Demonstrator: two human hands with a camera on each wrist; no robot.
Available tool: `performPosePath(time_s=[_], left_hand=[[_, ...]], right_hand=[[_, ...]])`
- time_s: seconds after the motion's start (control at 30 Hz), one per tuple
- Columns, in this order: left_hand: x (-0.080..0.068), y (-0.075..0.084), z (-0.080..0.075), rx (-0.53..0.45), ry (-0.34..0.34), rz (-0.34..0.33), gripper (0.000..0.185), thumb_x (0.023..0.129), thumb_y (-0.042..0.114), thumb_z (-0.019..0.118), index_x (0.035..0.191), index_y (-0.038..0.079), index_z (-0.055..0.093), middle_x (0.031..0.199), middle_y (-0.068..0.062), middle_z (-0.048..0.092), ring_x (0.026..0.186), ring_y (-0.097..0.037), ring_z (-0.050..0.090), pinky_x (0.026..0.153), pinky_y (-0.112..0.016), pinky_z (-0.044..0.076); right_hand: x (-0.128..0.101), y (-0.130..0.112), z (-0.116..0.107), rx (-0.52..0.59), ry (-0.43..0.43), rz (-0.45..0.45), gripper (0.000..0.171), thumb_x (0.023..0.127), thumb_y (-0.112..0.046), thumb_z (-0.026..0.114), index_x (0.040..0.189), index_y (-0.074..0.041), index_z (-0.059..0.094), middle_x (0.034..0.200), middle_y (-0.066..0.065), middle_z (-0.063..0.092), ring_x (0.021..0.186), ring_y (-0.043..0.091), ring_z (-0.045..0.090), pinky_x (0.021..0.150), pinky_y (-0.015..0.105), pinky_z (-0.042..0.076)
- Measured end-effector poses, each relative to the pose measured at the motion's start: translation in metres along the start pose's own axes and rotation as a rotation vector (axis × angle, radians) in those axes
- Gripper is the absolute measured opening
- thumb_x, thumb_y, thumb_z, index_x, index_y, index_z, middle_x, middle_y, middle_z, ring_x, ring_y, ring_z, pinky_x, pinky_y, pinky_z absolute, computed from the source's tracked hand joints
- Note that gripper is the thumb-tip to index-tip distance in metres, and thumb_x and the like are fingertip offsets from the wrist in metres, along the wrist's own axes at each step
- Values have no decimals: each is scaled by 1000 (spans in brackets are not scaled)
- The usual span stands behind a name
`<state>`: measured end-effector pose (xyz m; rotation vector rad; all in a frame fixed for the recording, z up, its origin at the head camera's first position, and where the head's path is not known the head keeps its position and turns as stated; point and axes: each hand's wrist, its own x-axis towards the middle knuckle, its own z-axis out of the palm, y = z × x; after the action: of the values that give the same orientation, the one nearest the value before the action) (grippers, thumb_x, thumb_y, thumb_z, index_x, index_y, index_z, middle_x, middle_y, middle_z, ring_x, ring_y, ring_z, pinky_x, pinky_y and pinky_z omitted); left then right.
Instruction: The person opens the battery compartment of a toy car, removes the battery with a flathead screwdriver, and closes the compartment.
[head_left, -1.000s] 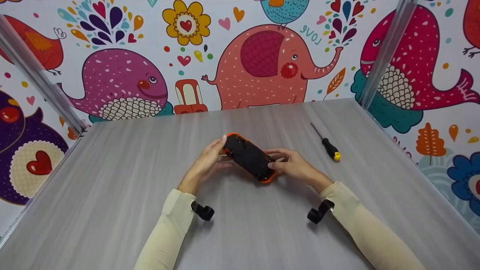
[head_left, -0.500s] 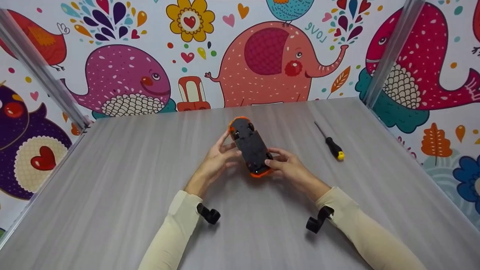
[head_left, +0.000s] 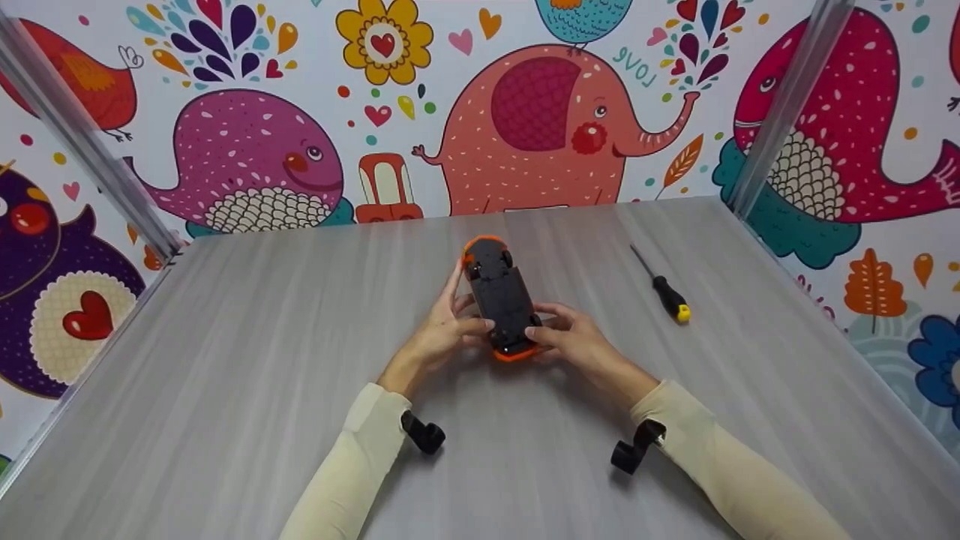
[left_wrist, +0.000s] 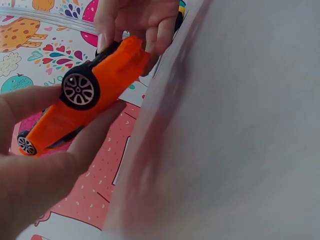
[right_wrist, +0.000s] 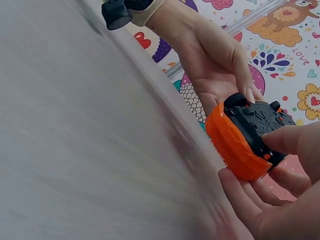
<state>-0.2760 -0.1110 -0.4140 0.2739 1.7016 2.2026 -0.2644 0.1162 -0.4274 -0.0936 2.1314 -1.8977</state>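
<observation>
An orange toy car (head_left: 501, 296) with a black underside is held upside down above the grey table (head_left: 225, 360), its length pointing away from me. My left hand (head_left: 465, 313) grips its left side, thumb on the black underside and fingers along the flank. My right hand (head_left: 556, 331) pinches the near end, thumb on top. In the left wrist view the car (left_wrist: 85, 95) shows its orange side and a silver wheel between the left hand's fingers (left_wrist: 95, 140). The right wrist view has the car's (right_wrist: 247, 132) rounded orange end sitting in the right hand's fingers (right_wrist: 250, 195).
A screwdriver (head_left: 664, 289) with a black and yellow handle lies on the table to the right of the hands. Patterned walls with metal corner posts (head_left: 780, 112) close the table in at the back and both sides.
The car has been turned from lying diagonally to pointing straight away from me. Both hands have shifted along it, the left thumb now on the underside.
</observation>
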Motion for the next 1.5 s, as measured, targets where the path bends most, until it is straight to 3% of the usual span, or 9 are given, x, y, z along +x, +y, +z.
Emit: performPosePath(time_s=[0.13, 0.27, 0.57, 0.77, 1.07, 1.33, 1.5], left_hand=[[1, -3, -1, 11, 24, -1, 113, 84, -21, 56, 160, 41, 0, 158, -19, 37, 128, -36, 56, 91, -48, 57], [1, -5, -2, 34, 19, 3, 111, 83, -22, 56, 161, 36, 2, 159, -20, 35, 127, -37, 56, 88, -45, 58], [3, -10, -1, 76, 20, -41, 103, 80, -20, 57, 162, 25, 15, 159, -15, 39, 131, -33, 54, 89, -39, 57], [3, -12, 3, 136, 31, -58, 91, 82, -14, 60, 159, 18, 22, 158, -13, 41, 124, -31, 60, 89, -36, 57], [2, -11, 4, 225, -7, -102, 95, 83, -10, 64, 160, 25, 20, 155, -16, 43, 126, -30, 57, 94, -39, 55], [2, -12, 5, 178, 28, -152, 95, 83, -12, 63, 160, 26, 21, 143, -21, 53, 106, -25, 66, 83, -36, 59], [2, -12, 6, 163, 43, -155, 94, 83, -13, 62, 159, 25, 22, 142, -21, 54, 105, -24, 66, 81, -36, 59]], right_hand=[[0, 1, 1, -42, 12, 3, 57, 91, -12, 70, 144, -6, 51, 113, 17, 63, 79, 16, 68, 75, 32, 61], [-1, 2, 3, -76, 19, -5, 55, 91, -10, 69, 142, -3, 52, 122, 20, 62, 81, 15, 67, 76, 32, 61], [-2, 2, 8, -212, 83, -97, 56, 88, -7, 70, 140, 0, 52, 130, 20, 60, 114, 30, 63, 86, 33, 59], [-3, -1, 7, -209, 107, -101, 60, 87, -6, 70, 143, -5, 50, 130, 18, 60, 115, 30, 62, 87, 33, 56], [-4, 0, 5, -180, 101, -70, 65, 87, -4, 71, 146, -8, 47, 131, 19, 56, 113, 30, 61, 81, 34, 59], [-6, -2, 6, -223, 127, -111, 64, 86, -2, 72, 145, -13, 49, 131, 16, 56, 113, 29, 61, 82, 32, 57], [-6, -4, 4, -226, 137, -165, 64, 86, -2, 72, 144, -14, 51, 131, 17, 56, 113, 31, 61, 81, 32, 58]])
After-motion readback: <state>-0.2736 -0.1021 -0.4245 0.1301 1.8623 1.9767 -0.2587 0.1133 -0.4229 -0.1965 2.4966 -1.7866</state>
